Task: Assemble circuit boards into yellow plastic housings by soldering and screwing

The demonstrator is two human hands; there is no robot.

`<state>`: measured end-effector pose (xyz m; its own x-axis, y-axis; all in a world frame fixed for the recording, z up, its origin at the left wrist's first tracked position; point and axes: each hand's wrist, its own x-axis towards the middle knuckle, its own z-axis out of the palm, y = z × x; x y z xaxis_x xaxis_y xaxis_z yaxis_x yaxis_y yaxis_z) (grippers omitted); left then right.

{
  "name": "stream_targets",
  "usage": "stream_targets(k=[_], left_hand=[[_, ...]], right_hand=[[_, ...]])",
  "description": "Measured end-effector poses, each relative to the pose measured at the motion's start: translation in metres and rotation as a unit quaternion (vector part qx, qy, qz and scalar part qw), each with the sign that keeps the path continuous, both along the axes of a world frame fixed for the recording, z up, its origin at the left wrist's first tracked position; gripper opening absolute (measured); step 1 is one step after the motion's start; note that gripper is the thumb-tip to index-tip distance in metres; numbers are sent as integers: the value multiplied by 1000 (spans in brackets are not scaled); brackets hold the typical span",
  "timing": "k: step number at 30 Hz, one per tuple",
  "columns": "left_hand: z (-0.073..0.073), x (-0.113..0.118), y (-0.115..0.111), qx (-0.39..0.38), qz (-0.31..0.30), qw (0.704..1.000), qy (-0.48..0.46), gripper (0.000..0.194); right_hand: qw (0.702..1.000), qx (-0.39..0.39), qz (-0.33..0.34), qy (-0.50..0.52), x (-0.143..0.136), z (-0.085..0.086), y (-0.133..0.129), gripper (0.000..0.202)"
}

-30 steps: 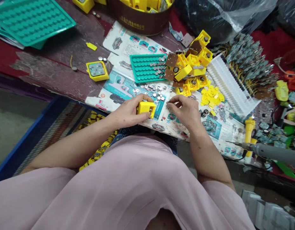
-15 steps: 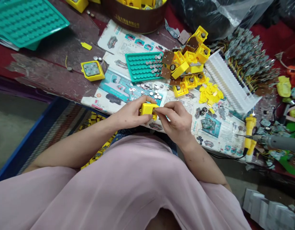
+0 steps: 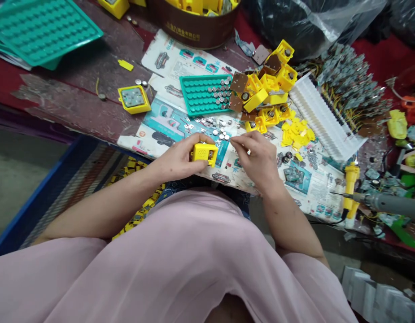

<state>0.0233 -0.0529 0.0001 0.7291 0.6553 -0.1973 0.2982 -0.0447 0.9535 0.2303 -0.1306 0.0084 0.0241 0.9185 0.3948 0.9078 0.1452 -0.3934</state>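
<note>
My left hand (image 3: 178, 158) is closed around a small yellow plastic case (image 3: 203, 152). Its face has a grid of holes, and an open compartment with something metallic inside shows on its right side. To the right, apart from the case, my right hand (image 3: 256, 157) has thumb and fingertips pinched together over the cardboard; what they hold, if anything, is too small to make out. Close to those fingertips lie several silver button cells (image 3: 222, 134), with small metal contacts (image 3: 197, 123) scattered beside them.
Beyond my hands stands a teal tray (image 3: 202, 94) partly filled with button cells. Yellow cases (image 3: 261, 96) are heaped beside it, near loose yellow covers (image 3: 296, 132). A white rack (image 3: 325, 114) of wired circuit boards and a soldering iron (image 3: 372, 197) lie at right.
My right hand has drawn away from the case to the right, its fingertips still pinched. The left hand keeps the case, whose open compartment now shows.
</note>
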Motion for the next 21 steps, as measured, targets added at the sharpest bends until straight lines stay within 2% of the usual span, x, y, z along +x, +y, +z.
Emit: stream_targets(k=[4,7,9,13,15,18,21], left_hand=[[-2,-3,2,5,12,1000,-8,44],[-6,-4,2,-11,8,1000,-28,41],[-7,-5,2,-27,14,999,-33,42],[-8,-2,2,-39,29,998,-32,41],[-7,1,1,-42,24,998,-39,39],[-6,6,0,-40,10,998,-51,38],[-2,11,-3,-19,1,999,-42,39]], right_hand=[[991,-122,-43,-36,9,-15,24,14],[988,-149,-33,4,10,-17,30,7],[990,-126,-17,53,10,-12,27,3],[986,-30,18,160,-3,8,10,5],[983,11,53,173,-13,17,-1,2],[989,82,92,80,-24,22,-11,5],[983,148,88,-68,-24,20,-15,9]])
